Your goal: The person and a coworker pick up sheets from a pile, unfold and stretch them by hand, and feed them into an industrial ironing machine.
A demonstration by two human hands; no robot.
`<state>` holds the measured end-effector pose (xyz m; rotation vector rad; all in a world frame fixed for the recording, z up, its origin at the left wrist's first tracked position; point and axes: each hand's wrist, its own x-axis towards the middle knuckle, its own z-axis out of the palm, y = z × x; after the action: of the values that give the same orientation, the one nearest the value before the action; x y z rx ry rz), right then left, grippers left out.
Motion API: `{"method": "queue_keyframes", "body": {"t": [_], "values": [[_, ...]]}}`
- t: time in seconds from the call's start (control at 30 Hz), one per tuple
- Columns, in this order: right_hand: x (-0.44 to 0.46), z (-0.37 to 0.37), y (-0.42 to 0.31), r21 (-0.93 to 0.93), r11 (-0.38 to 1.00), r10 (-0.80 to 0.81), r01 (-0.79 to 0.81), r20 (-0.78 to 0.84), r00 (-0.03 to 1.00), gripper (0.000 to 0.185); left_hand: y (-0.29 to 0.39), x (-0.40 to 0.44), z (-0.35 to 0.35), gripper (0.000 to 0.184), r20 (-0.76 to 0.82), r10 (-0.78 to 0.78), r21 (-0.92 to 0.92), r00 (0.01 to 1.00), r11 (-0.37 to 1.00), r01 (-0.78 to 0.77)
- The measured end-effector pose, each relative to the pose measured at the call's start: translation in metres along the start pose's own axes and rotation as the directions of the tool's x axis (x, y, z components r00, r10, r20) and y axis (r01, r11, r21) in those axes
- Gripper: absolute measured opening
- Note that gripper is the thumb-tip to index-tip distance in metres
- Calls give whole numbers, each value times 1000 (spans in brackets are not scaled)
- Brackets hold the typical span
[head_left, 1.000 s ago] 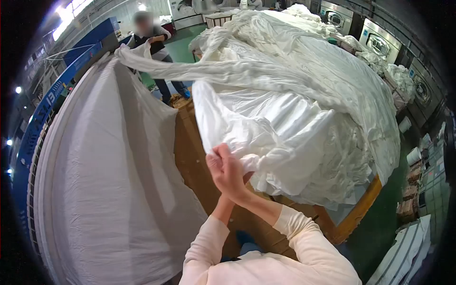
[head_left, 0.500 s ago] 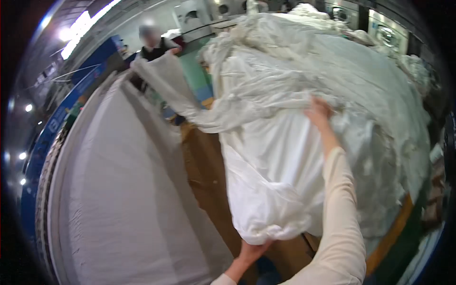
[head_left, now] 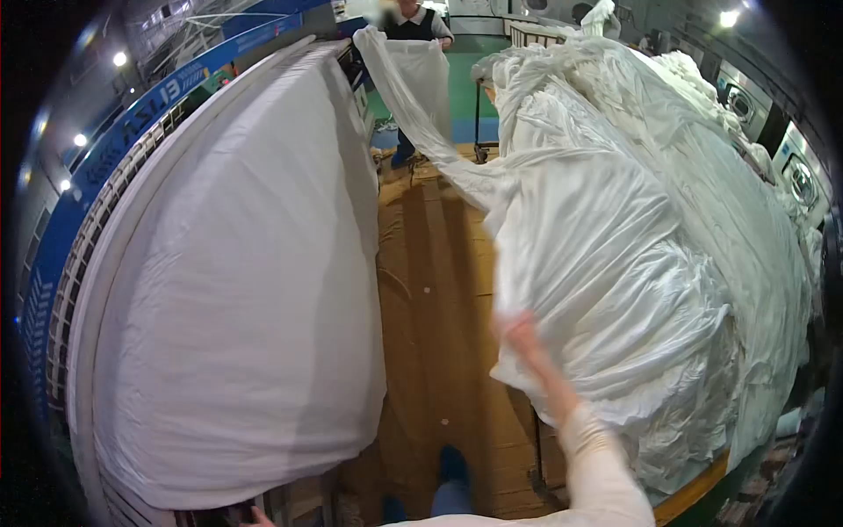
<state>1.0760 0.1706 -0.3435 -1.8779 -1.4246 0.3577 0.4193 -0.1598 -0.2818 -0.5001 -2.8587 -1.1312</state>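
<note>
My right hand (head_left: 527,338), blurred by motion, is closed on the near left edge of a white sheet (head_left: 597,237). Long creases run through the cloth, which lies over the heap of linen on the right. At the bottom edge, only the fingertips of my left hand (head_left: 260,516) show, close to the near end of the linen-covered machine bed (head_left: 237,290); whether they hold anything is hidden. From the heap a twisted length of white cloth (head_left: 421,132) stretches to a co-worker (head_left: 413,25) at the far end, who holds it up.
A large pile of white linen (head_left: 729,211) fills the right side. Brown boards (head_left: 430,351) cover the aisle floor under my feet. A blue machine frame (head_left: 167,88) borders the left. Front-loading washers (head_left: 801,180) stand at the far right. A wheeled cart leg (head_left: 479,123) shows ahead.
My view has turned right and down the aisle. My left hand has left the bunched cloth end and moved to the lower left. My right hand has come nearer with the sheet.
</note>
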Motion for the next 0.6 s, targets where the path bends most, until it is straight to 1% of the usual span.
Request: {"method": "queue_keyframes", "body": {"t": [0.03,0.07,0.1,0.13,0.17,0.2,0.23,0.27,0.3,0.33,0.37,0.4,0.43,0.47,0.5,0.53,0.57,0.6], "values": [[-46,45,-49,205,970,110,-133,123,986,40,43,-6,-22,60,-279,-48,209,959,972,109],[-88,67,-119,343,905,171,-253,252,953,38,17,33,-20,70,-259,-161,181,952,960,212],[-120,67,-172,375,797,213,-473,558,802,48,-9,71,-20,79,-240,-270,159,933,937,312],[-149,53,-230,450,691,183,-567,649,738,55,-16,77,-25,82,-212,-256,28,943,963,268],[-178,39,-287,486,569,150,-663,732,665,62,-13,81,-33,85,-189,-237,-101,953,970,222],[-208,47,-317,527,512,142,-678,727,672,69,-32,95,-27,82,-200,-193,-192,961,969,155],[-232,80,-318,441,499,52,-747,844,533,71,-24,95,-26,78,-235,-150,-376,960,925,53],[-247,64,-346,475,399,-22,-784,860,510,68,-29,101,-27,78,-248,-23,-347,969,936,-66],[-257,42,-377,495,293,-94,-818,866,491,65,-28,106,-32,77,-197,28,-368,980,924,-100],[-267,35,-390,479,233,-73,-846,876,476,63,-36,118,-28,75,-188,72,-490,979,858,-157],[-275,26,-398,464,173,-54,-869,885,462,61,-26,123,-29,71,-167,156,-706,973,671,-229],[-281,17,-404,448,112,-36,-887,894,447,59,-19,126,-38,66,-104,268,-711,958,653,-260],[-284,18,-400,518,94,-2,-850,854,520,56,-31,142,-32,59,-29,163,-659,986,739,-142],[-288,8,-402,593,38,-19,-804,805,593,54,-47,157,-18,51,54,78,-711,995,703,-16],[-293,-5,-409,620,2,48,-784,784,620,54,-29,153,-25,49,167,75,-824,983,558,97],[-301,-10,-406,629,-91,62,-772,778,626,57,-15,150,-35,46,191,171,-824,967,563,63],[-309,-17,-407,736,-86,-8,-672,674,739,58,-7,150,-38,47,240,244,-817,940,573,60],[-316,-28,-411,753,-126,41,-646,655,755,59,-9,153,-28,49,268,243,-796,932,602,72]]}}
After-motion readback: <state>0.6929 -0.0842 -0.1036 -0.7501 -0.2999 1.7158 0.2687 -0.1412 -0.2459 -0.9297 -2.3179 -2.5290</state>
